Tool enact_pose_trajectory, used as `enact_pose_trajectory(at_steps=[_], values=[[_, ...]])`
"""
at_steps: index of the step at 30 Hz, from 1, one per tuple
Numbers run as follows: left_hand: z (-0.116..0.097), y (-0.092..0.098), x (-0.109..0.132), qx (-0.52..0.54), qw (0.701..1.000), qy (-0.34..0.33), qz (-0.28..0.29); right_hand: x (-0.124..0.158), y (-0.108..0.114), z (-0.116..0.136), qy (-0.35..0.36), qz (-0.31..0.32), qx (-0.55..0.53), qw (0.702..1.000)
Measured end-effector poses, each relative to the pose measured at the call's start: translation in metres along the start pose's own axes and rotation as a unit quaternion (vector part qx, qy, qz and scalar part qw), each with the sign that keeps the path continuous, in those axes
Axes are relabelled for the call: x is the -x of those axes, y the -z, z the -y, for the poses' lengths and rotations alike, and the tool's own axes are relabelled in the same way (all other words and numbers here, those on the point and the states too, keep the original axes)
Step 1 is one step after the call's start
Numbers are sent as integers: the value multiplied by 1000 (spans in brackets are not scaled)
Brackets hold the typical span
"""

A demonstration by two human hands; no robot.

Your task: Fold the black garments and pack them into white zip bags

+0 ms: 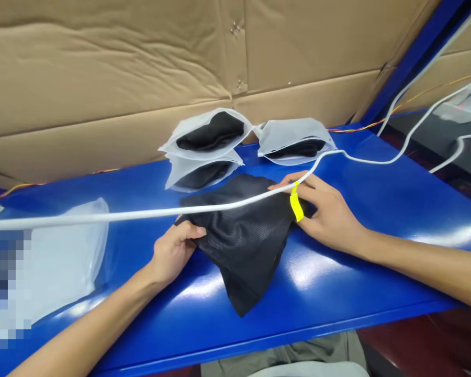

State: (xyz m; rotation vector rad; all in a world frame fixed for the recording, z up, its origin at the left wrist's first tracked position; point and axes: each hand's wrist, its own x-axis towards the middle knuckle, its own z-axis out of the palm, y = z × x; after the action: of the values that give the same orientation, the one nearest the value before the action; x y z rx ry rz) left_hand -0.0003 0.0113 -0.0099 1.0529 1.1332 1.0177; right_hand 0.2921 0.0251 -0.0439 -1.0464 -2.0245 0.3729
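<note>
A black mesh fabric piece [247, 241] is held by both hands above the blue table, its lower corner hanging toward the front edge. My left hand [175, 250] grips its left side, with the thumb on top. On the opposite side, my right hand [324, 212] pinches the cloth's edge between thumb and fingers. I cannot tell what kind of garment it is. Just behind the cloth are frosted zip bags with black fabric inside: an upper bag [172, 145], a lower bag [171, 175] and a right bag [286, 127].
A white cable [141, 213] with a yellow tag [296, 207] crosses the view in front of the cloth and my right hand. Flat white bags [66, 262] lie left on the blue table [377, 199]. Cardboard [102, 68] lines the back.
</note>
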Motion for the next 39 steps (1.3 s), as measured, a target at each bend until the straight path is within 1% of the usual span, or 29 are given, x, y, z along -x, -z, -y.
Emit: enact_pose_trajectory(at_steps=[3, 6, 8, 11, 13, 14, 15, 16, 17, 19, 20, 21, 22, 23, 24, 25, 26, 27, 29, 31, 33, 34, 35, 36, 38, 39], values=[[-7, -6, 3, -33, 998, 12, 48, 0, 1, -2, 35, 18, -2, 999], [-12, -7, 3, -52, 995, 9, 81, 0, 3, -3, 55, 31, 1, 998], [-11, -6, 2, -58, 995, 2, 87, 0, 4, -3, 58, 33, 4, 998], [-5, -2, 0, -54, 996, -16, 68, 1, 3, -4, 75, 36, 15, 996], [0, 1, -1, -54, 996, -54, 42, 2, 1, -5, 84, 36, 21, 996], [1, 1, -1, -72, 992, -94, 30, 2, 0, -6, 85, 36, 21, 995], [1, 2, -1, -111, 983, -146, 20, 2, 0, -6, 86, 36, 19, 995], [1, 2, 0, -172, 963, -208, 16, 2, 0, -7, 86, 35, 17, 996], [-1, 2, 1, -250, 929, -272, 16, 2, 0, -7, 86, 34, 14, 996], [-5, 2, 4, -404, 832, -380, 29, 2, 1, -9, 84, 36, 9, 996], [-8, 2, 6, -459, 781, -421, 47, 2, 1, -10, 82, 40, 8, 996], [-10, 2, 7, -496, 737, -453, 78, 2, 1, -10, 82, 45, 6, 996], [-11, 1, 8, -516, 703, -474, 122, 3, 1, -11, 81, 51, 5, 995], [-12, 1, 9, -524, 680, -480, 180, 3, 1, -12, 82, 55, 3, 995], [-13, 0, 9, -528, 663, -471, 245, 4, 0, -12, 81, 57, 1, 995], [-13, -1, 9, -531, 649, -451, 305, 4, 0, -12, 81, 55, 1, 995], [-14, -2, 8, -536, 638, -425, 353, 4, 0, -13, 81, 52, 1, 995], [-15, -3, 7, -544, 630, -397, 386, 4, 0, -13, 78, 52, -2, 996], [-16, -5, 5, -560, 622, -354, 417, 1, 3, -14, 55, 61, -36, 996], [-18, -5, 3, -570, 619, -331, 426, -5, 7, -16, -1, 96, -143, 985], [-18, -4, 2, -580, 613, -326, 426, -11, 10, -17, -68, 128, -267, 953], [-18, -4, 2, -586, 609, -330, 422, -13, 11, -16, -106, 128, -307, 937], [-17, -3, 2, -593, 604, -335, 414, -15, 11, -15, -144, 118, -322, 928], [-15, -3, 2, -601, 598, -344, 404, -16, 11, -12, -175, 102, -308, 929], [-10, -4, 4, -613, 587, -367, 380, -15, 10, -5, -212, 90, -239, 943], [-7, -5, 5, -619, 582, -379, 367, -14, 10, -1, -209, 97, -200, 952]])
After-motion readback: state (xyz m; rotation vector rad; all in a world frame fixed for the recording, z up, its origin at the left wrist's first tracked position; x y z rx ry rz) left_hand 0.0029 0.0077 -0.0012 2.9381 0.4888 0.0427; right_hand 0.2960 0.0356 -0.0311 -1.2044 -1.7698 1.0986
